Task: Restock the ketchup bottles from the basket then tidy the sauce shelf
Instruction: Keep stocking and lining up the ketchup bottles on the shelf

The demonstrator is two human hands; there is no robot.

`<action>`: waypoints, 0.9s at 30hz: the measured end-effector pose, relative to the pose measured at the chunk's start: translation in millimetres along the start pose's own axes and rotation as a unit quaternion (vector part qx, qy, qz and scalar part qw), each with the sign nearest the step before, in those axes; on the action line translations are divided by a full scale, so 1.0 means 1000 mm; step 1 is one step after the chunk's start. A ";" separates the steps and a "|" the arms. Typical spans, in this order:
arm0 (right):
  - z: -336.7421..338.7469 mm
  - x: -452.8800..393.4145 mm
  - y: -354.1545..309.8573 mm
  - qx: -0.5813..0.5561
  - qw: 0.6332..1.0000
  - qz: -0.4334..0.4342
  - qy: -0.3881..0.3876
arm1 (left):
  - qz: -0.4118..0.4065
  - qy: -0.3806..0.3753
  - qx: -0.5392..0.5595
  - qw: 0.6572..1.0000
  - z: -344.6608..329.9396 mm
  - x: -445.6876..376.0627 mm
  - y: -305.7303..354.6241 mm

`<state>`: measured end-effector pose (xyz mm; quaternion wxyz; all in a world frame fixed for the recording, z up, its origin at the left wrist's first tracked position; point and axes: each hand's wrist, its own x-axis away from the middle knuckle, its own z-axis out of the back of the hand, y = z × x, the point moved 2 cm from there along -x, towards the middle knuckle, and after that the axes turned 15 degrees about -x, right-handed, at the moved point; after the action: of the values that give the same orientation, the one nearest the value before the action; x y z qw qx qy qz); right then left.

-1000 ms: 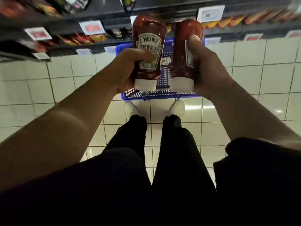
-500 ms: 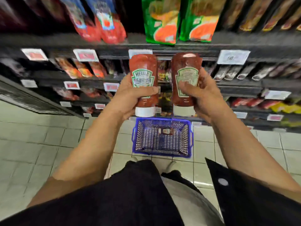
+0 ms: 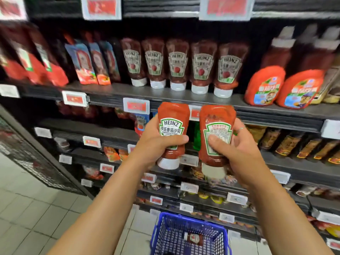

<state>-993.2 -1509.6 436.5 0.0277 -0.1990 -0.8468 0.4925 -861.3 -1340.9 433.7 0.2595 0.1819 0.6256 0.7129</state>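
Facing blurry sauce shelf (image 3: 165, 97), each grip holds one ketchup bottle (image 3: 173, 126).

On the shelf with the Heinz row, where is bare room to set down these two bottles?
Bare shelf shows between the last Heinz bottle and the orange pouches, and along the front edge. Left of the row, the sachets crowd close.

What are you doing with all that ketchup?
A person is restocking ketchup. The left hand holds one ketchup bottle label forward, and the right hand holds a second bottle back label forward, both cap down. They're raised just below the shelf row of Heinz bottles. The blue basket sits on the floor below.
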 end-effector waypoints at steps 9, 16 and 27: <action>-0.064 -0.089 -0.026 0.043 0.992 0.120 0.013 | -0.143 0.037 -0.101 0.984 0.111 -0.097 0.053; -0.094 -0.126 -0.006 0.066 0.987 0.141 0.040 | -0.156 0.060 -0.064 0.984 0.158 -0.148 0.054; -0.112 -0.157 0.001 0.146 0.974 0.173 0.028 | -0.178 0.056 -0.139 0.973 0.167 -0.156 0.043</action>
<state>-820.9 -1474.2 517.0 -0.0052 -0.3500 -0.7171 0.6027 -644.8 -1304.7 511.3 0.3696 -0.0100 0.5565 0.7440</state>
